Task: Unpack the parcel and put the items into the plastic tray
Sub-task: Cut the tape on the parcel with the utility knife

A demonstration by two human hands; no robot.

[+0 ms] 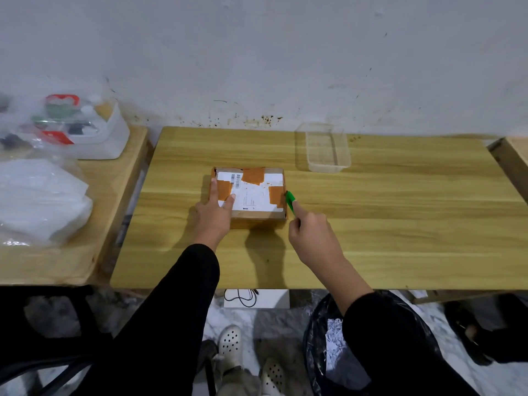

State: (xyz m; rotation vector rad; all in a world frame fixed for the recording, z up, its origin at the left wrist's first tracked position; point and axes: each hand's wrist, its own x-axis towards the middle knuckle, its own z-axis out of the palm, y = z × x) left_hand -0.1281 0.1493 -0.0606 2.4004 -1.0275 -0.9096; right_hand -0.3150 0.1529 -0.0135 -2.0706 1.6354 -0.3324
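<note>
A small cardboard parcel [257, 192] with a white label and brown tape lies flat in the middle of the wooden table [400, 224]. My left hand [213, 215] presses down on its left side, fingers spread over the top. My right hand [311, 235] grips a green cutter [290, 200], whose tip touches the parcel's right edge. A clear plastic tray [328, 164] stands beyond the parcel to the right, near the wall; it looks empty.
A second table on the left holds a white bin [111, 144] of mixed items and white plastic bags [40, 198]. A black rubbish bag [323, 347] hangs below the table's front edge. Another table corner [511, 155] juts in at right.
</note>
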